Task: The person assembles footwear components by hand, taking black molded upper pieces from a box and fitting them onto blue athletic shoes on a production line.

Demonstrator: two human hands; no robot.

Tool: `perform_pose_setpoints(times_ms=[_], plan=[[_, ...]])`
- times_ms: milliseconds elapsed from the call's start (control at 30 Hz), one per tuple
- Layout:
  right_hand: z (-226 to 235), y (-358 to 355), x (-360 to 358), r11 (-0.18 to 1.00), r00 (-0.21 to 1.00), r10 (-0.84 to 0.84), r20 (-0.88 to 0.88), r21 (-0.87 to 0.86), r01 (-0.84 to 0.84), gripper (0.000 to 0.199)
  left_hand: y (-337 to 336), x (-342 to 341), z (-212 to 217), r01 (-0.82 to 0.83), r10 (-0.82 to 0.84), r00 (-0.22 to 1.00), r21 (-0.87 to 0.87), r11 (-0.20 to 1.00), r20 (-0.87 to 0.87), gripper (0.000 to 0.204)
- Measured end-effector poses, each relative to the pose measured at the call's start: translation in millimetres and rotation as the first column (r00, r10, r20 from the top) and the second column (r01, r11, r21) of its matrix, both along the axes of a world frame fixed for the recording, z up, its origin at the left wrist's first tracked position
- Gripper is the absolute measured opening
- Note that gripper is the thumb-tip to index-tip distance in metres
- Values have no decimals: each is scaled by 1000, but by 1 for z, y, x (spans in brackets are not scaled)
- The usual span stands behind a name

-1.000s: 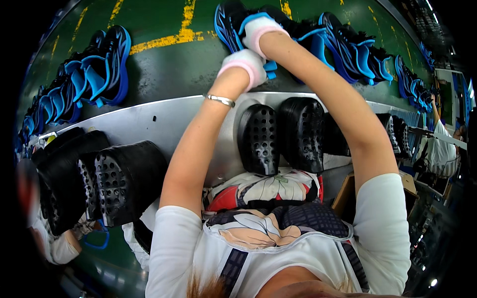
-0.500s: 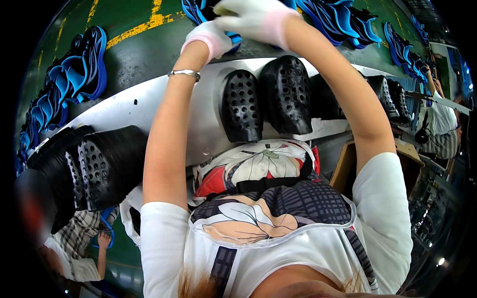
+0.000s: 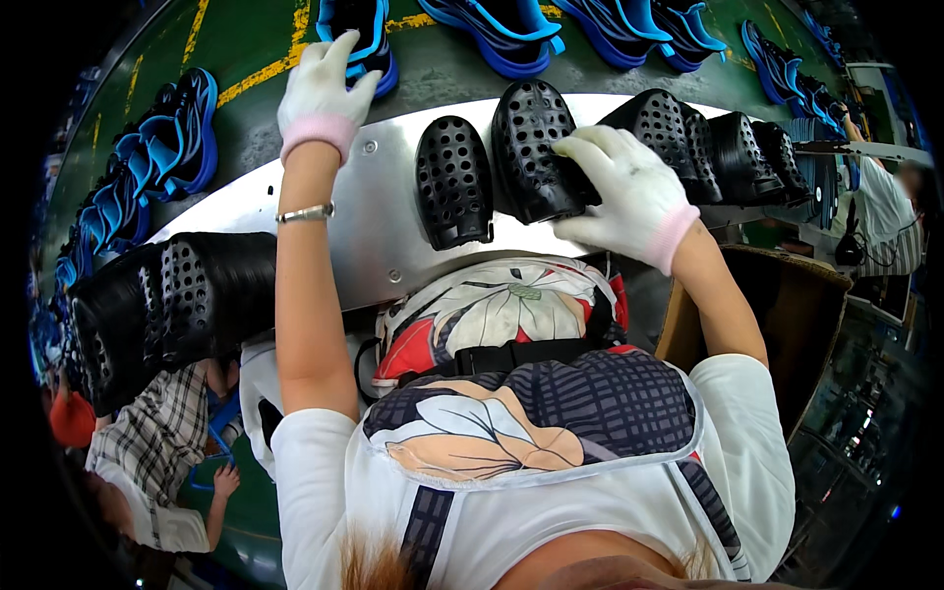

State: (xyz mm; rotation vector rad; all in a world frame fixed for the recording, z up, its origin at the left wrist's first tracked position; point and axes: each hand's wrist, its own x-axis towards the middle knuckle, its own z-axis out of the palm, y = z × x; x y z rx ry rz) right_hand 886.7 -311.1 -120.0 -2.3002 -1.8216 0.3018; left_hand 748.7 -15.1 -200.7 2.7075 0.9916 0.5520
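My left hand (image 3: pixel 323 81), in a white glove with a pink cuff, reaches up to a blue shoe sole (image 3: pixel 359 37) on the green belt and lies against it; whether it grips the sole I cannot tell. My right hand (image 3: pixel 622 189), gloved the same, rests with spread fingers on a black perforated shoe mould (image 3: pixel 534 152) that stands on the metal shelf (image 3: pixel 374 221). A second black mould (image 3: pixel 453 182) stands just left of it, between my two arms.
More black moulds (image 3: pixel 688 133) line the shelf to the right, and a cluster (image 3: pixel 167 305) sits at the left. Blue soles (image 3: pixel 157 157) lie along the green belt with its yellow line. A cardboard box (image 3: pixel 777 295) is at my right. Another person in a checked shirt (image 3: pixel 147 442) works lower left.
My right hand has come down from the blue soles onto the black mould on the shelf. My left hand has stayed up on the belt by a blue sole.
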Motion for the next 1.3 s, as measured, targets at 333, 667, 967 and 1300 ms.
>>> perform_pose_setpoints(times_ms=[333,667,967,1300], plan=[[50,-2,-4,986,959,14,-283,161,33,65,-73,-6,36,535,-58,839,-802,267,541,58],[61,16,-19,975,917,-60,-394,173,139,61,-111,7,48,735,220,662,-564,-377,716,59],[33,48,0,945,951,-281,-128,134,298,51,-98,39,45,770,349,607,-636,-37,714,36],[36,81,30,903,855,-370,-363,77,423,36,-81,75,36,806,496,577,-550,-218,649,33]])
